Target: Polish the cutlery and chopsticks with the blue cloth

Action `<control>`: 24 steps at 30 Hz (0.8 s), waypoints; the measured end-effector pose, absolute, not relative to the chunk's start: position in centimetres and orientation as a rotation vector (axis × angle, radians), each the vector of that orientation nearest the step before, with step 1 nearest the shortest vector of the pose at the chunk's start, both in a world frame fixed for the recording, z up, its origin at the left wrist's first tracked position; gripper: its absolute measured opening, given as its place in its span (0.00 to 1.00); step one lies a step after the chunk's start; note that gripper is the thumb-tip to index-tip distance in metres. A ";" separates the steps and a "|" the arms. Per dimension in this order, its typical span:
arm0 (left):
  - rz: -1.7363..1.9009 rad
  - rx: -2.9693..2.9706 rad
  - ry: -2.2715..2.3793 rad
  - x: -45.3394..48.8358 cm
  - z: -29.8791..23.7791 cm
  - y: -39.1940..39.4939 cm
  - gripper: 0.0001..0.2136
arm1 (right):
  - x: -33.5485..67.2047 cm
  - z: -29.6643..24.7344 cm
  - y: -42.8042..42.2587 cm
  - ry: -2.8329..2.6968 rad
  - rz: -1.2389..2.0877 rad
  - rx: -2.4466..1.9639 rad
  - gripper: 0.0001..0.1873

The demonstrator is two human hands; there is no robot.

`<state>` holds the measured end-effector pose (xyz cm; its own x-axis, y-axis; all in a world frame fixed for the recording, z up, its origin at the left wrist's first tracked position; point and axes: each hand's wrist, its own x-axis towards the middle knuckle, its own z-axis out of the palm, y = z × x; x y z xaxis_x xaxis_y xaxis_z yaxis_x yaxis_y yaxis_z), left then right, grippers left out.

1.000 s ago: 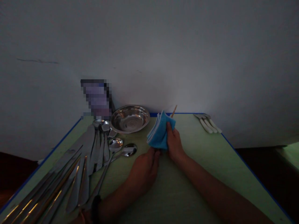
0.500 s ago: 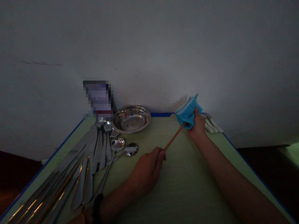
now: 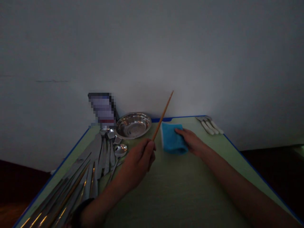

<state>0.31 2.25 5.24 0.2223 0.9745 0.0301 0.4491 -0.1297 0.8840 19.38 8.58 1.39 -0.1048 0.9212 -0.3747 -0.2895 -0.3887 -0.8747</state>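
Note:
My left hand (image 3: 139, 163) is closed round the lower end of a wooden chopstick (image 3: 163, 114), which slants up and away to the right with its tip free. To the right of it, my right hand (image 3: 191, 139) pinches a folded light-blue cloth (image 3: 173, 139) by its right side. The cloth and the chopstick are apart. Left of my left hand lies a shiny spoon (image 3: 120, 150), its handle partly hidden by my forearm.
A steel bowl (image 3: 133, 125) stands at the table's back edge, beside a propped, blurred-out device (image 3: 103, 109). Many knives and other cutlery (image 3: 71, 186) cover the left side. Several white-handled forks (image 3: 209, 125) lie at the back right. A wall rises behind the table (image 3: 180, 196).
The blue cloth has come off the chopstick's end and moved left and nearer with my right hand. The chopstick now points more steeply upward, its tip bare. My left hand has shifted slightly left.

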 end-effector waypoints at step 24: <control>0.538 2.410 1.260 5.0 5.2 2.2 0.15 | 23.1 5.6 8.7 -1.389 1.077 -1.055 0.13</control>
<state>5.05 2.21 5.16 0.5281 0.8336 0.1620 0.6935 -0.5334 0.4843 23.09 8.68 5.59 -0.0741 0.9757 0.2063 0.0427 0.2098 -0.9768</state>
